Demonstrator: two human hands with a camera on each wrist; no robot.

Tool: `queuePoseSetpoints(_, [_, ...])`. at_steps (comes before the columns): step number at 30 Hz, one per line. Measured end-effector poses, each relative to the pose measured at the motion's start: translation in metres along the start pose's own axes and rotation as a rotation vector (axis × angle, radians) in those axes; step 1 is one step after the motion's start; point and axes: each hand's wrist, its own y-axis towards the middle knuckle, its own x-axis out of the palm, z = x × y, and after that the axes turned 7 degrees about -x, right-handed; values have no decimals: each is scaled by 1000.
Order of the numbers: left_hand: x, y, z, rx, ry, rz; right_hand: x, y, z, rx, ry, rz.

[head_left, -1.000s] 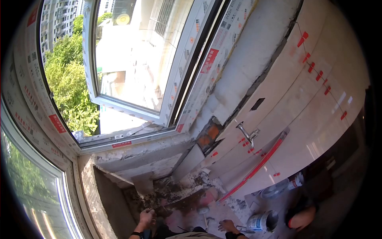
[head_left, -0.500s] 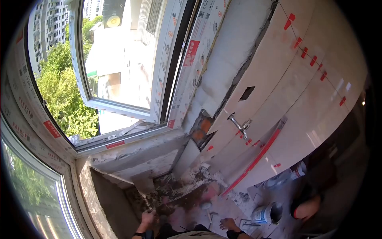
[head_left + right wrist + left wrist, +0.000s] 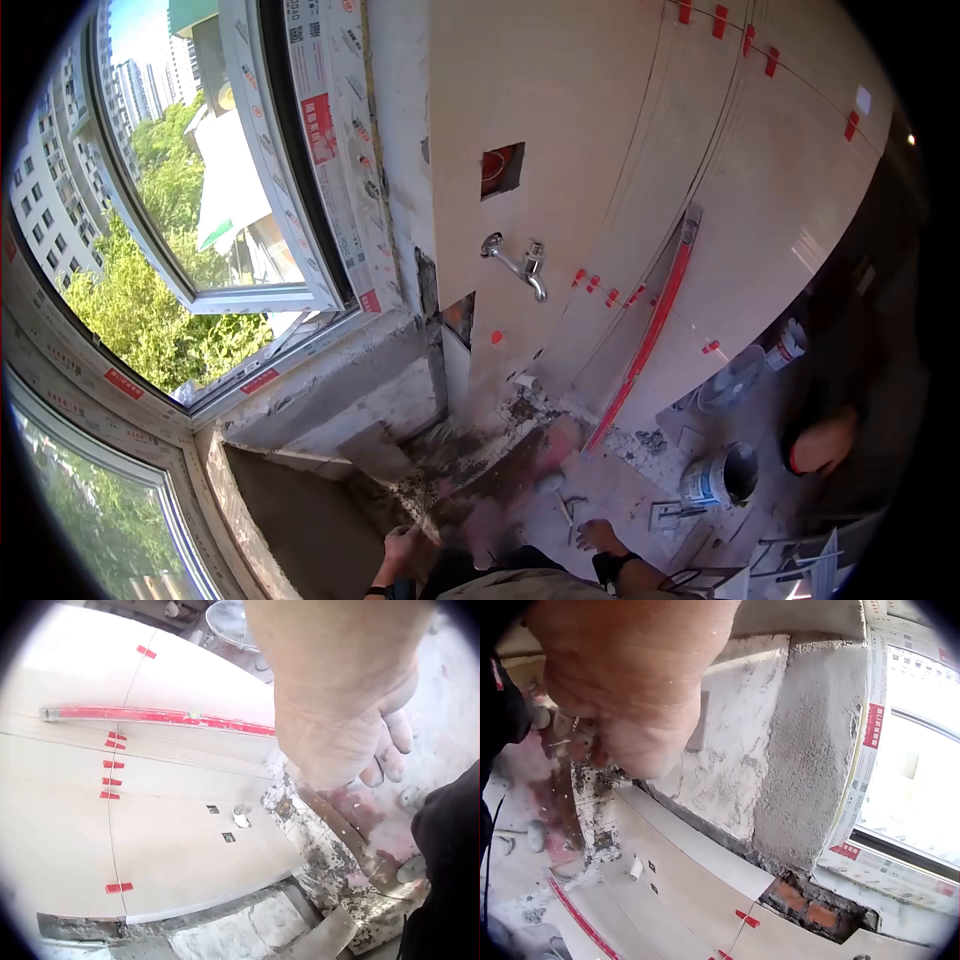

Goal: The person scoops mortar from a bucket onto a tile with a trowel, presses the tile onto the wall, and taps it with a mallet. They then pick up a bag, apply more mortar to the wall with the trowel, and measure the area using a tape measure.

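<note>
Low in the head view, the left hand (image 3: 403, 545) hangs above the floor's debris with its fingers loosely bent and nothing seen in them; in the left wrist view the back of the hand (image 3: 630, 690) covers much of its fingers. The right hand (image 3: 603, 538) is to its right, beside a mallet (image 3: 550, 485) lying on the floor. Loosely curled, empty fingers show on the right hand (image 3: 345, 720) in the right wrist view. A long red level (image 3: 655, 335) leans against the tiled wall (image 3: 570, 120), right of a metal tap (image 3: 520, 268).
A bucket (image 3: 705, 485) stands on the floor at the right, near a trowel (image 3: 668, 515). Another person's hand (image 3: 825, 445) is beyond it. At the left are an open window (image 3: 215, 300) and a rough ledge (image 3: 330, 370). A fan (image 3: 229, 622) shows in the right wrist view.
The head view has turned to the right, so the window has shifted left and more of the tiled wall shows. Both hands stay low, apart and without anything newly held.
</note>
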Motion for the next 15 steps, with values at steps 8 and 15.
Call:
queuePoseSetpoints(8, [81,10,-15,32,270,-12,-61,-8,87,13,242,107])
queuePoseSetpoints(15, [154,-4,-4,-140,357,-220,-91,-56,181,145,292,192])
